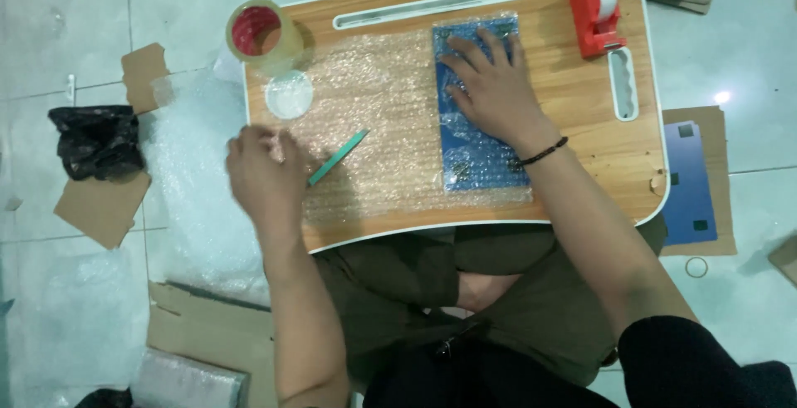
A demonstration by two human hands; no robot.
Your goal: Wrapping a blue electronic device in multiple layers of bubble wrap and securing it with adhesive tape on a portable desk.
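Right hand: your right hand (490, 88) is lying flat, fingers spread apart, pressing down on the blue flat item (481, 109); it is clamped on nothing.
Left hand: your left hand (264, 174) is resting at the left edge of the bubble wrap sheet (382, 126), blurred, fingers curled loosely together; I cannot tell whether it is gripping the wrap.
Blue flat item: it is lying under the bubble wrap on the right half of the worktop (581, 142), long side running away from you.
Bubble wrap sheet: it is spreading across the middle of the worktop and hanging off the left edge onto the floor (747, 292).
Green cutter: the slim green cutter (338, 157) is lying tilted on the wrap, just beside your left hand.
Tape roll: the clear tape roll (264, 36) with a red core is standing at the far left corner of the worktop, near a round clear lid (289, 94).
Tape dispenser: the red tape dispenser (598, 16) is sitting at the far right corner, well apart from your hands.
Floor: cardboard pieces (100, 200) and a black bag (95, 138) are lying to your left.
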